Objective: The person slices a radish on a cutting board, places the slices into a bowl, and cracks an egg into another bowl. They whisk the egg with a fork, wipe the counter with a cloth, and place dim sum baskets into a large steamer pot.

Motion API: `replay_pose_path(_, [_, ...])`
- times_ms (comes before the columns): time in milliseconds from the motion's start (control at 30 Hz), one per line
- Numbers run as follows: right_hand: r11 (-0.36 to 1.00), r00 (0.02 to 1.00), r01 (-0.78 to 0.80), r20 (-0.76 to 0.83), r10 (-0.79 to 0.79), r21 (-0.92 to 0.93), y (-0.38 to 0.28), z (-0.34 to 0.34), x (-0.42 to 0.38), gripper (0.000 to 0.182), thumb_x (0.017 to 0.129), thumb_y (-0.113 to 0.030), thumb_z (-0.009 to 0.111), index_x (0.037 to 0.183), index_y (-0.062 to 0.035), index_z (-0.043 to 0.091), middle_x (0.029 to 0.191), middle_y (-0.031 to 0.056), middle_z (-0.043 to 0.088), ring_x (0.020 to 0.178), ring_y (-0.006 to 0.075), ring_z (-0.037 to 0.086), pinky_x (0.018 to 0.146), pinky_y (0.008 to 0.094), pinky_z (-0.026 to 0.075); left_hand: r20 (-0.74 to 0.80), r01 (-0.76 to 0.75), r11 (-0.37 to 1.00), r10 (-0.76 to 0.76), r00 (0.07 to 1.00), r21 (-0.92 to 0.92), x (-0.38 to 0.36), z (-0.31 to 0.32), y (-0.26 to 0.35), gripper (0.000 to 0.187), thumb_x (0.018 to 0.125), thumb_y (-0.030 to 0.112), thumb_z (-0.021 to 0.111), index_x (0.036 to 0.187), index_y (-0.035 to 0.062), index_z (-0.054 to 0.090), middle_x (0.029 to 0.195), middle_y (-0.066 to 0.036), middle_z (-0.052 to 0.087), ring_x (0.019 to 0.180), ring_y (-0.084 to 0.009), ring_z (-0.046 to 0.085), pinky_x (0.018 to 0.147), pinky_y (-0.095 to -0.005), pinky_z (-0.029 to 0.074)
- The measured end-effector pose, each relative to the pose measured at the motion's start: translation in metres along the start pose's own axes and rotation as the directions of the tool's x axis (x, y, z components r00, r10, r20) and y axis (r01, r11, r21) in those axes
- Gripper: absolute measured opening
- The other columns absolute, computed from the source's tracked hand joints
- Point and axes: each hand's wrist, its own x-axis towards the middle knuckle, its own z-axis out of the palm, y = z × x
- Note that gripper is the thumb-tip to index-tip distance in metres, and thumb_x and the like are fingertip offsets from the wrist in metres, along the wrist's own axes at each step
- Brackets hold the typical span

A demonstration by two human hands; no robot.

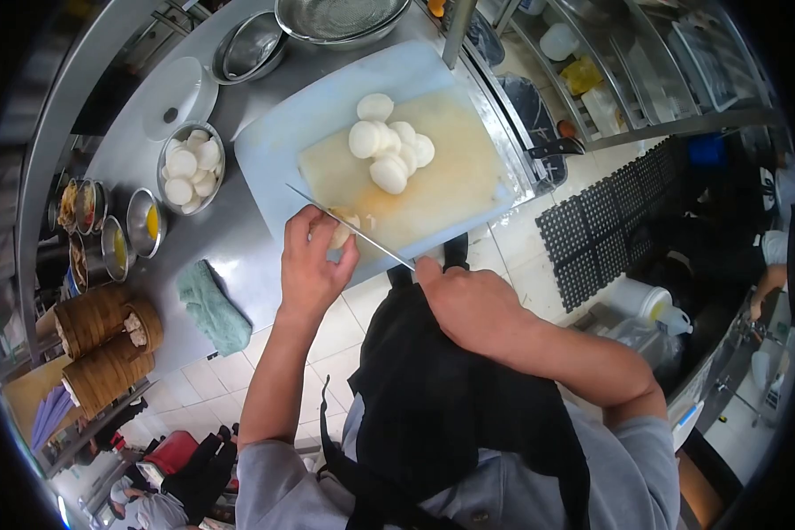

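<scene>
My right hand (473, 305) is wrapped round the handle of a knife (371, 240), whose thin blade points up and left over the front of the cutting board (269, 132). At the board's near edge my left hand (314, 256) pinches a pale round piece (343, 231), with the blade lying against it. Small bits lie just beside that piece. Farther back on the board is a pile of several white round slices (389, 146). To the left, a metal bowl (191, 209) holds more white rounds (182, 164).
A green cloth (214, 306) lies at the table's front left. Bamboo steamers (106, 378) stand beyond it. Small bowls (141, 212) and a white lid (185, 93) are at the left, metal bowls (252, 49) at the back. Another person's arm (768, 287) shows far right.
</scene>
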Motion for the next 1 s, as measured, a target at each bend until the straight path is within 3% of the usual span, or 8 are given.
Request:
replay_pose_path(367, [0.999,0.999,-0.029,-0.016,0.028,-0.023,-0.006,0.008,0.000,0.013,0.086,0.000,0.056,0.097,0.0009,0.049,0.078,0.0208,0.068,0.070,0.0381,0.071,0.061,0.0467,0.058,-0.035,-0.023,0.999,0.022,0.999,-0.033,-0.002,-0.001,-0.003,0.039,0.071,0.004,0.079,0.108,0.0029,0.064,0.113,-0.014,0.056,0.098,-0.0332,0.060,0.080,-0.0410,0.055])
replay_pose_path(467, [0.998,0.999,0.006,-0.033,-0.008,-0.064,0.002,0.020,0.002,0.016,0.086,-0.003,0.056,0.099,-0.0003,0.047,0.071,0.0179,0.064,0.063,0.0361,0.069,0.055,0.0454,0.055,-0.037,-0.041,0.998,0.039,0.999,-0.051,0.000,-0.002,-0.003,0.039,0.071,0.004,0.079,0.108,0.0029,0.064,0.113,-0.014,0.056,0.098,-0.0329,0.060,0.079,-0.0407,0.055])
replay_pose_path(633, [0.995,0.996,-0.091,0.025,0.090,0.030,0.011,0.038,0.019,0.020,0.086,0.000,0.054,0.104,0.0018,0.047,0.080,0.0219,0.067,0.075,0.0425,0.068,0.065,0.0511,0.055,-0.035,-0.039,0.997,0.037,0.999,-0.073,-0.002,0.000,-0.007,0.038,0.072,0.004,0.078,0.107,0.0033,0.063,0.113,-0.015,0.056,0.098,-0.0331,0.060,0.078,-0.0409,0.055])
replay_pose_path(733, [0.997,0.995,-0.070,0.075,0.068,0.026,0.026,0.045,0.027,0.026,0.086,0.000,0.053,0.111,0.0042,0.047,0.081,0.0222,0.068,0.078,0.0442,0.068,0.068,0.0528,0.054,-0.041,-0.055,0.995,0.052,0.998,-0.082,-0.003,0.000,-0.009,0.037,0.073,0.004,0.078,0.106,0.0035,0.062,0.114,-0.015,0.056,0.098,-0.0333,0.060,0.078,-0.0410,0.055])
replay_pose_path(1000, [0.999,0.999,-0.043,0.032,0.043,0.002,0.035,0.051,0.028,0.025,0.088,-0.001,0.052,0.112,0.0031,0.048,0.081,0.0221,0.068,0.078,0.0420,0.069,0.068,0.0516,0.054,-0.093,0.041,0.991,-0.053,0.994,-0.128,-0.022,0.005,-0.012,0.037,0.074,0.003,0.076,0.106,0.0027,0.059,0.118,-0.016,0.054,0.099,-0.0359,0.060,0.079,-0.0415,0.055])
